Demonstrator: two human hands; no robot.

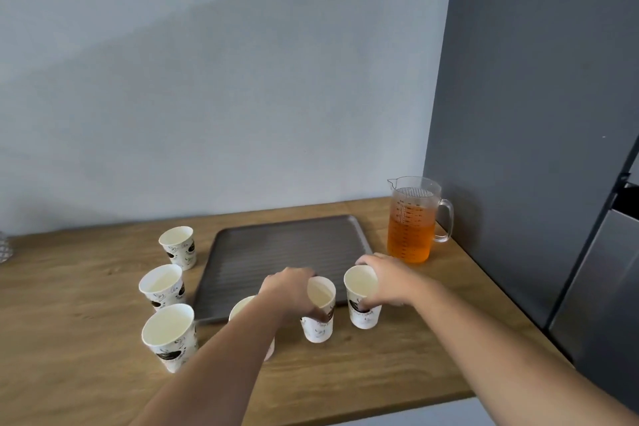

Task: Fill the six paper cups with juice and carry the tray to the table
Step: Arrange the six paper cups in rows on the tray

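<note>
Several empty white paper cups with dark print stand on the wooden counter around a dark ribbed tray (287, 245). My left hand (290, 290) grips one cup (320, 308) by the tray's front edge. My right hand (383, 278) grips another cup (363, 294) just to its right. A third cup (242, 308) is half hidden behind my left forearm. Three more cups (178, 245) (160, 285) (169, 334) line up left of the tray. A clear measuring jug (413, 221) holding orange juice stands at the back right, handle to the right.
The wooden counter (86, 304) ends at a pale wall behind and a dark grey panel (525, 114) on the right. A grey appliance front (598, 287) stands beyond the panel. A small glassy object (4, 247) sits at the far left edge.
</note>
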